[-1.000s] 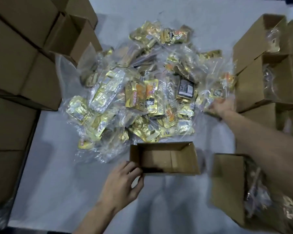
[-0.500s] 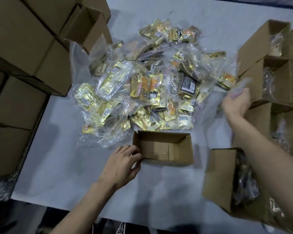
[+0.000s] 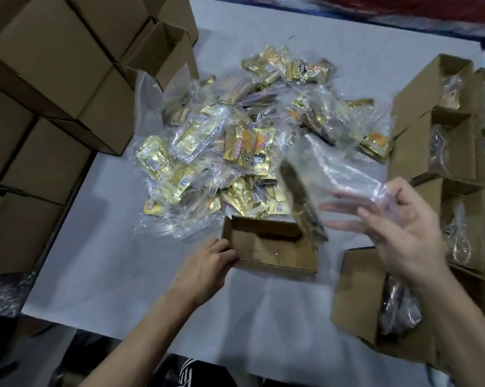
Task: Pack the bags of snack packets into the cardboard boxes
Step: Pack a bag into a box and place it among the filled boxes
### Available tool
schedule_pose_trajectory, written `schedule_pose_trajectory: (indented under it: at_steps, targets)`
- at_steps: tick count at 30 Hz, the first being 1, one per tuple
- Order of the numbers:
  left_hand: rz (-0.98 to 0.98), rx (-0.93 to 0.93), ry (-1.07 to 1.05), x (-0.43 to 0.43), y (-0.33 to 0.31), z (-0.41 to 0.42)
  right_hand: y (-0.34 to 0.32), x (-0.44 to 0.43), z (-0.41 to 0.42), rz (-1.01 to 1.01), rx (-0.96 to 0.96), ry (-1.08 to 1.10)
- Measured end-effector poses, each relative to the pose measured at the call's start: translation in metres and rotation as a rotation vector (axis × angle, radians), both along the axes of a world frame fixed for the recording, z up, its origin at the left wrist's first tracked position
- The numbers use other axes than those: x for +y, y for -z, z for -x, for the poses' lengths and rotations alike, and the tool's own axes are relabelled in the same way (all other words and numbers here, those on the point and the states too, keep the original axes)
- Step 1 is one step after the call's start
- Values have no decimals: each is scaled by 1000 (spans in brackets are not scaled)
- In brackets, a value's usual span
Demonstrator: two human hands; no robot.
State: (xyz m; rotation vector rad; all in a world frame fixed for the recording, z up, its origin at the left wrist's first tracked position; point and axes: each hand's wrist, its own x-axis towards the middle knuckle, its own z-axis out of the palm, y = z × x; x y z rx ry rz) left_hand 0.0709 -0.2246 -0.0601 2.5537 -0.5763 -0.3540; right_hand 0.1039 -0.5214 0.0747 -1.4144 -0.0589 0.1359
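A person's left hand (image 3: 207,263) grips the near left corner of an open cardboard box (image 3: 272,247) at the centre of a white-covered table (image 3: 110,261), thumb on the outer wall and fingers curled over the rim. The box shows only its bare cardboard floor. The right hand (image 3: 403,233), at about 3 o'clock from the box, pinches the mouth of a clear plastic bag (image 3: 333,174) between thumb and fingers; the bag is raised above the table and blurred, with a dark packet (image 3: 302,202) inside it hanging over the box's far right corner.

At 12 o'clock from the box, touching its far wall, lies a loose heap of clear bags filled with gold snack packets (image 3: 235,141). At 9 to 11 o'clock stands a stack of closed cardboard boxes (image 3: 54,93), the nearest ones overhanging the table's left edge. Along the right edge, from 1 to 3 o'clock, runs a row of open boxes (image 3: 437,141) already holding bagged packets. At 4 o'clock, just beside the right forearm, another open box (image 3: 355,297) holds a bag of packets, its contents dim and hard to make out.
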Motion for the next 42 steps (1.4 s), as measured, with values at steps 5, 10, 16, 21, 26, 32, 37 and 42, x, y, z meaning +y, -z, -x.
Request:
schedule_pose_trajectory:
  at_steps: [5, 10, 16, 21, 26, 32, 37, 42]
  targets:
    - [58, 42, 9, 5, 4, 3, 17, 30, 16, 110, 139, -132]
    - [44, 152, 49, 16, 8, 11, 47, 45, 10, 448, 156, -299]
    - [82, -138, -86, 14, 2, 16, 50, 30, -7, 709, 72, -357]
    - [182, -168, -228, 9, 12, 19, 39, 14, -9, 657, 47, -378]
    - [214, -178, -201, 2, 11, 16, 32, 10, -12, 817, -37, -524]
    - [130, -292, -210, -4, 14, 15, 69, 44, 10, 798, 52, -472]
    - [167, -340, -212, 9, 29, 17, 99, 52, 22, 788, 96, -298]
    - [126, -342, -195, -6, 11, 13, 98, 30, -5, 875, -19, -242]
